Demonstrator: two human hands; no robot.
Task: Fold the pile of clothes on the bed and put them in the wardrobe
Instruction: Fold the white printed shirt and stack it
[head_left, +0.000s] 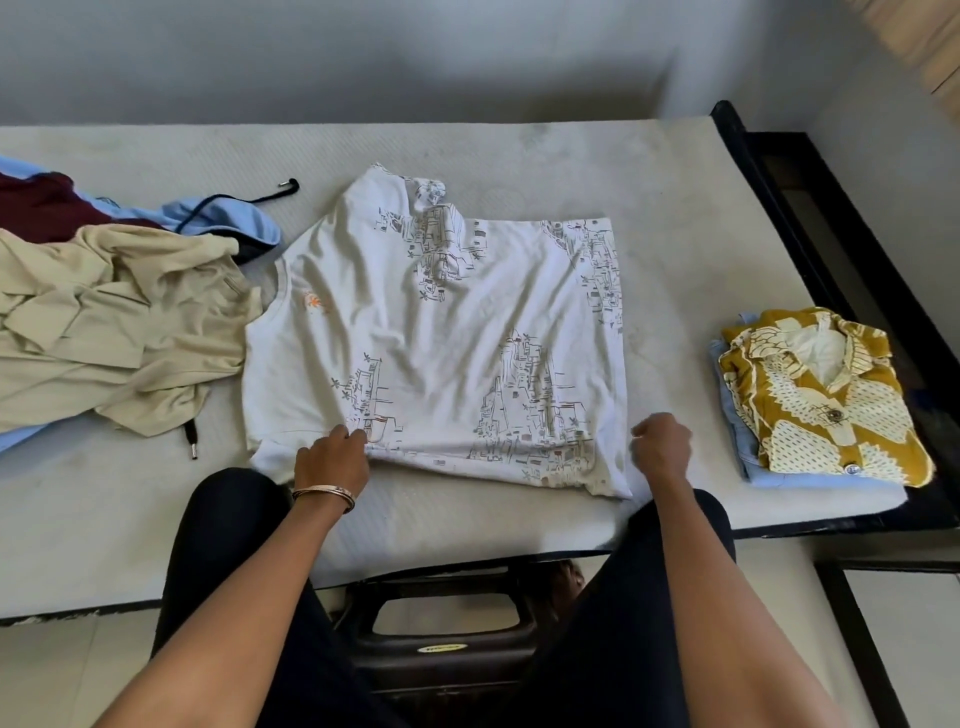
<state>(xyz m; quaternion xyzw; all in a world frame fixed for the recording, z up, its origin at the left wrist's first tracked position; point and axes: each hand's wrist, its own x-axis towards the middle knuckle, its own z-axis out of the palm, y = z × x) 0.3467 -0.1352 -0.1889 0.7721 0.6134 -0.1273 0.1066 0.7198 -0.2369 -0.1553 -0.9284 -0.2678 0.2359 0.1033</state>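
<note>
The white printed T-shirt (441, 332) is lying spread in the middle of the bed (675, 208), collar toward the unfolded pile (104, 312). The left hand (332, 457) is pinching its near edge, while the right hand (662, 447) is hovering curled and empty beside its hem corner.

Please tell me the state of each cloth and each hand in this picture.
white printed t-shirt: spread flat, partly folded
left hand: pinches the t-shirt's near edge
right hand: fingers curled, beside the t-shirt's corner, grip unclear
yellow patterned shirt: folded, stacked on a folded blue garment
beige garment: crumpled, unfolded
</note>
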